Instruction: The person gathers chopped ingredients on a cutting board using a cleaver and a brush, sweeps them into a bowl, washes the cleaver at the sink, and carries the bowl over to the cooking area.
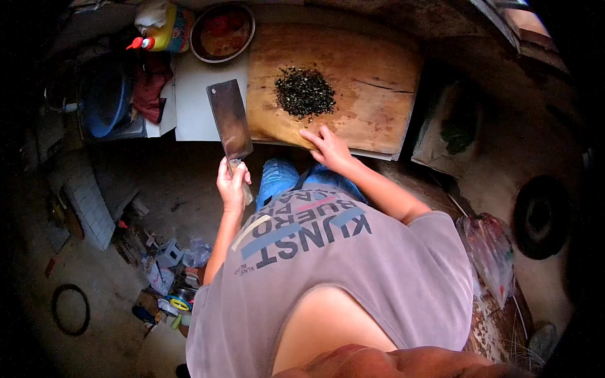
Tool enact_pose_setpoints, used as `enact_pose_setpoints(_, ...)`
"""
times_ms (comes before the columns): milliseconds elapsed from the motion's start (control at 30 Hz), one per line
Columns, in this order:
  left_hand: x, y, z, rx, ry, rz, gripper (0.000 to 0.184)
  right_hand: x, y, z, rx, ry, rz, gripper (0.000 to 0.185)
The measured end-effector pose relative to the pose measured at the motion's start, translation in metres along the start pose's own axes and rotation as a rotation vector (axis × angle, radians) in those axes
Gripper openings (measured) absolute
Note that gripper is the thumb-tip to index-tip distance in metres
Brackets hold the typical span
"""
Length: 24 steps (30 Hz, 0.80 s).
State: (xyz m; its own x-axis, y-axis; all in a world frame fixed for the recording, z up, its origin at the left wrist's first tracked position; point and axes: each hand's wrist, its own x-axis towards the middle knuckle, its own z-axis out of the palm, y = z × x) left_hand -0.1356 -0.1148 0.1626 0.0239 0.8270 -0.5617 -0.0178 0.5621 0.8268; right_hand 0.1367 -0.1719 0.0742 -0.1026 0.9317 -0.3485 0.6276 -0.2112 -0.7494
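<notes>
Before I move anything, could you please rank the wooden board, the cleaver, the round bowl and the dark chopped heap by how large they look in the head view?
1. Wooden board, clearly largest.
2. Round bowl and cleaver: too alike in area to rank.
3. Dark chopped heap, somewhat smaller than either.

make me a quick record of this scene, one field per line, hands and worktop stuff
left hand: gripping the handle of a cleaver
cleaver: blade pointing away from the person, by the left side of the wooden board
right hand: at the near edge of the wooden board, index finger extended
on the board: a pile of dark chopped bits with pale flecks
bowl: beyond the board's left side, reddish contents, exact food unclear
bottle: yellow with a red cap, left of the bowl
</notes>
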Motion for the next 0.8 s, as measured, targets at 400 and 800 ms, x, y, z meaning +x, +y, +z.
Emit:
enact_pose_setpoints(400,0.009,-0.002,0.011,0.031,-0.034,0.021,0.023,0.017,0.038,-0.064,-0.319,0.221,-0.259,0.059)
enact_pose_setpoints(800,0.02,-0.018,0.018,0.009,-0.041,-0.008,0.023,-0.014,0.079,-0.006,0.133,0.713,0.418,0.065)
